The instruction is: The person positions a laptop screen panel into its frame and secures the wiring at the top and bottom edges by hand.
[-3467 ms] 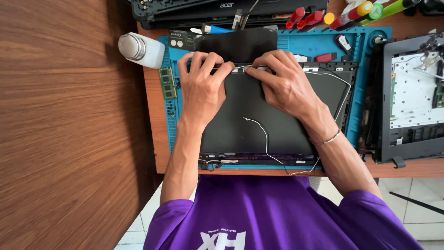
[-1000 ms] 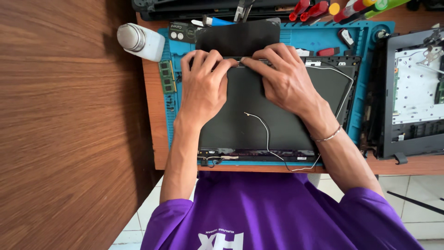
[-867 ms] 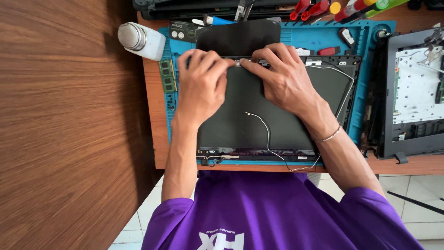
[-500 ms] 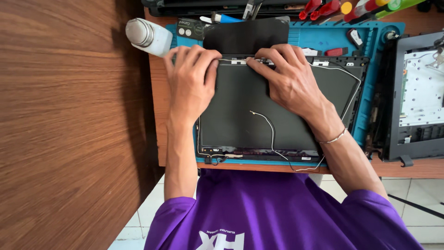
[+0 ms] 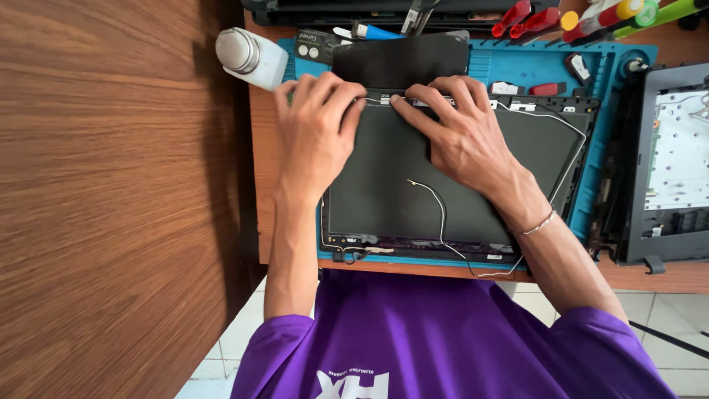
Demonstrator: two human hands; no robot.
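A dark laptop screen lid [image 5: 413, 199] lies flat on a blue repair mat [image 5: 561, 70], inner side up, with thin white and black antenna wires [image 5: 436, 210] running across it. My left hand [image 5: 314, 133] rests on the lid's far left corner, fingers pressed down at the far edge. My right hand [image 5: 461, 133] lies beside it, fingertips pinching at a small strip [image 5: 384, 98] on the same far edge. A black sheet [image 5: 402, 59] lies just beyond the fingers. A thin bracelet circles my right wrist.
A white bottle [image 5: 247, 55] lies at the mat's far left corner. Red-handled screwdrivers [image 5: 521, 18] and coloured tools lie at the back. A stripped laptop base [image 5: 668, 162] sits on the right. A wooden wall [image 5: 111, 199] stands at the left.
Both hands stay at the lid's far edge with small finger shifts. The camera view has drifted, so the scene sits slightly lower and to the right in the frame.
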